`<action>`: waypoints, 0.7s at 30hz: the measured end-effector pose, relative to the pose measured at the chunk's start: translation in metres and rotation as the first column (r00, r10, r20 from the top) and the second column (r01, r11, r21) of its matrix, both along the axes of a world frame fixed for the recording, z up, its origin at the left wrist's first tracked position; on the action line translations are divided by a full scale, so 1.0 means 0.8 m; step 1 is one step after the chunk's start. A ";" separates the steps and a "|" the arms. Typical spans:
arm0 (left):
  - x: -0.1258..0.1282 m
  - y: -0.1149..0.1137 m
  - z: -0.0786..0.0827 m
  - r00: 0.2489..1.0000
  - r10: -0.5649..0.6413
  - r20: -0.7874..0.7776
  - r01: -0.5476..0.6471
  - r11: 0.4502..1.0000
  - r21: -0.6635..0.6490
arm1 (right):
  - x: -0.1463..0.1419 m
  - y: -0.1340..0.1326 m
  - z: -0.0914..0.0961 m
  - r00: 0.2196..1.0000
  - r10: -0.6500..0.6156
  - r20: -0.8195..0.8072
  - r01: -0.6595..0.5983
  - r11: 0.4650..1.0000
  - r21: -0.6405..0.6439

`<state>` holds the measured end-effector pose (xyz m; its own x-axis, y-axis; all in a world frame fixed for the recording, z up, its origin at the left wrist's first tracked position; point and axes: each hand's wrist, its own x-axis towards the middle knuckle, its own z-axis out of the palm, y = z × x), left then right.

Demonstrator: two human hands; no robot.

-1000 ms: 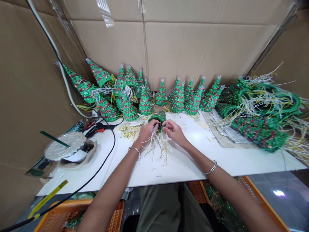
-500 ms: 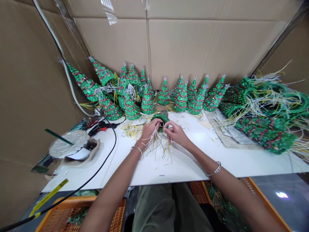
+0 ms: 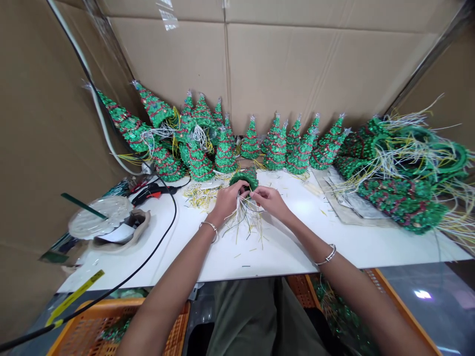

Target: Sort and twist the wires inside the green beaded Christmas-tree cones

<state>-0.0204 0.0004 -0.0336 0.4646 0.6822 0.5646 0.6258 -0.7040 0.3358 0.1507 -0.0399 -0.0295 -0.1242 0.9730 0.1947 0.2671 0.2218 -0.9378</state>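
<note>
A small green tinsel Christmas tree point(image 3: 244, 177) lies on its side on the table, its open base facing me. My left hand point(image 3: 229, 200) is closed on the rim of that base, thumb at the opening. White and yellow wires point(image 3: 243, 217) spill out of the base and hang down between my hands. My right hand point(image 3: 270, 200) pinches thin wire at the right side of the opening; the fingertips are close together and the exact strand is too small to make out.
Several finished-looking trees point(image 3: 275, 148) stand along the cardboard wall point(image 3: 297, 64). At right lies a pile of trees point(image 3: 404, 202) with long wires. A glue gun point(image 3: 152, 193), wire clippings point(image 3: 200, 195) and a plastic lid point(image 3: 98, 217) are at left. Orange baskets point(image 3: 70, 329) sit below the table edge.
My right hand has shifted slightly left and its fingers have drawn closer together at the base opening. My left hand stays on the tree. The whole view has shifted slightly.
</note>
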 end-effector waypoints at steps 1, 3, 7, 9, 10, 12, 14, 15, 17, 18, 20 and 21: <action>0.000 0.000 0.000 1.000 0.000 -0.008 0.000 1.000 0.025 | 0.000 0.001 0.001 0.997 0.043 -0.062 -0.046 0.998 -0.044; 0.001 -0.001 0.001 1.000 0.010 -0.022 -0.008 0.997 0.079 | -0.002 0.002 0.002 0.982 0.109 -0.153 -0.129 0.984 -0.121; 0.002 -0.001 0.000 0.998 0.025 -0.059 -0.015 0.986 0.163 | -0.006 0.001 0.005 0.954 0.143 -0.262 -0.190 0.968 -0.166; 0.002 -0.001 0.000 0.997 0.027 -0.077 -0.013 0.983 0.183 | -0.006 0.000 0.007 0.947 0.145 -0.286 -0.195 0.968 -0.156; 0.002 -0.001 -0.001 0.996 0.029 -0.083 -0.012 0.982 0.190 | -0.005 -0.001 0.008 0.946 0.144 -0.291 -0.193 0.970 -0.149; 0.001 -0.001 -0.001 0.997 0.035 -0.067 -0.021 0.980 0.196 | -0.003 -0.001 0.011 0.948 0.133 -0.290 -0.179 0.974 -0.139; 0.001 -0.001 0.000 0.999 0.034 -0.009 -0.032 0.983 0.179 | -0.001 -0.001 0.013 0.954 0.116 -0.276 -0.159 0.978 -0.137; 0.001 -0.001 0.000 0.999 0.027 0.034 -0.032 0.986 0.161 | 0.000 -0.001 0.013 0.958 0.110 -0.265 -0.151 0.979 -0.140; 0.001 0.000 0.002 0.991 0.007 0.134 -0.022 0.993 0.114 | 0.002 0.000 0.010 0.967 0.107 -0.232 -0.143 0.979 -0.144; 0.001 0.000 0.002 0.982 -0.006 0.188 -0.010 0.996 0.086 | 0.002 0.001 0.009 0.972 0.109 -0.208 -0.140 0.980 -0.141; 0.002 0.002 0.003 0.948 -0.025 0.316 0.019 1.000 0.021 | 0.000 0.001 0.004 0.984 0.099 -0.146 -0.116 0.987 -0.115; 0.003 0.003 0.003 0.922 -0.027 0.387 0.038 0.999 -0.019 | -0.001 0.001 0.002 0.990 0.085 -0.112 -0.095 0.992 -0.088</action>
<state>-0.0182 0.0027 -0.0316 0.2358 0.6870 0.6873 0.4207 -0.7097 0.5651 0.1501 -0.0394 -0.0277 -0.1952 0.9732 0.1213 0.1464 0.1512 -0.9776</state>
